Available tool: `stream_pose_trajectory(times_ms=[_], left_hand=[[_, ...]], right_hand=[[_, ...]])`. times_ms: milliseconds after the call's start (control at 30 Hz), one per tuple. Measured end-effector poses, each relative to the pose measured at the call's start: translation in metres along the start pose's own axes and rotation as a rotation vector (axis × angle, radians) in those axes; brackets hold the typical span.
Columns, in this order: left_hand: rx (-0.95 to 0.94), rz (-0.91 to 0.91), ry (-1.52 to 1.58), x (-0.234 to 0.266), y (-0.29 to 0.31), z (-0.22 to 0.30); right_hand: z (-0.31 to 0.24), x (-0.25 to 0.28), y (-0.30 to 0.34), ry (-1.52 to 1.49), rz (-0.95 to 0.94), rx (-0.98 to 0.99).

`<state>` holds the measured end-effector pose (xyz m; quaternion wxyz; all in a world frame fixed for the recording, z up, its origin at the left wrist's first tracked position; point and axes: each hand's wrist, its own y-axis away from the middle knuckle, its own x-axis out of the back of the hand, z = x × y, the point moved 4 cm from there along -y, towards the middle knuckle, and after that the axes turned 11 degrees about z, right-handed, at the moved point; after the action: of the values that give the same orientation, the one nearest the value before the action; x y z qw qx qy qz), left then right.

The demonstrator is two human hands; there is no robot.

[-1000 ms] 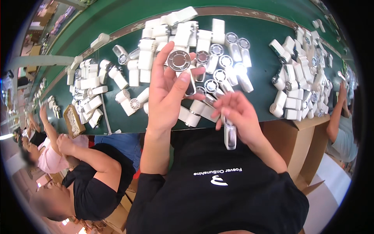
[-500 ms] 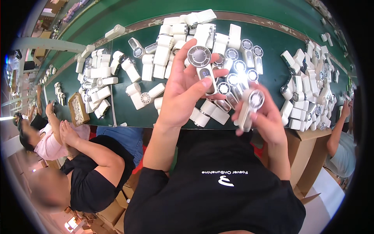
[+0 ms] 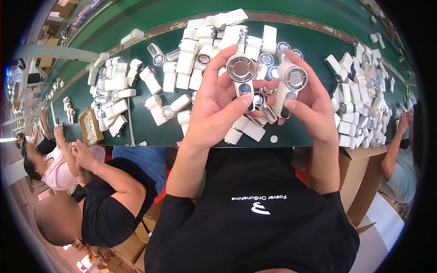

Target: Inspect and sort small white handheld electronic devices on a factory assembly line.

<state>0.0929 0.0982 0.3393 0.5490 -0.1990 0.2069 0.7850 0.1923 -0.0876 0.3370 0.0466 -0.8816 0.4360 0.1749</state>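
My left hand (image 3: pixel 214 104) grips a white handheld fan (image 3: pixel 241 69) with a round silver grille, its thumb on the handle just below a small lit blue display. Close to its right, my right hand (image 3: pixel 314 107) is wrapped round a second handheld fan (image 3: pixel 296 79), the thumb pressing the lower part of its handle. Both fans are held upright, heads pointing away from me, above the green table. Behind and beneath my hands lies a heap of similar white fans (image 3: pixel 186 63), partly hidden by my fingers.
More fans (image 3: pixel 116 82) lie in a pile to the left, and another large pile (image 3: pixel 359 104) is at the right. A shallow box (image 3: pixel 91 127) of small white parts rests at the far left. Cardboard boxes (image 3: pixel 364 177) stand by the table. Co-workers (image 3: pixel 114 186) sit on both sides.
My right hand has risen and moved in beside the left, bringing its fan upright. The display on the left fan has changed. A small white disc on the table is now uncovered.
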Motion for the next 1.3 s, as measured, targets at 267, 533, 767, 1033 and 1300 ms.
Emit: stream_pose_trajectory(times_ms=[267,533,767,1033,1300], left_hand=[[-0.043,-0.002,-0.084,-0.0004,-0.0042,-0.0034],[-0.043,0.003,-0.078,-0.0032,-0.0046,-0.0015],[-0.056,0.001,-0.1,-0.0034,-0.0053,-0.0021],[-0.046,0.003,-0.126,-0.0063,-0.0042,0.0],[-0.057,0.022,-0.13,-0.0083,-0.0056,0.0]], right_hand=[[-0.0031,0.0022,0.0004,-0.009,-0.008,0.023],[-0.0029,0.0021,-0.0017,-0.031,-0.01,0.017],[-0.0035,0.0016,-0.0023,-0.039,-0.011,0.005],[-0.0053,0.0005,-0.0006,-0.018,-0.002,0.021],[-0.0067,0.0001,-0.0027,0.024,0.012,-0.015]])
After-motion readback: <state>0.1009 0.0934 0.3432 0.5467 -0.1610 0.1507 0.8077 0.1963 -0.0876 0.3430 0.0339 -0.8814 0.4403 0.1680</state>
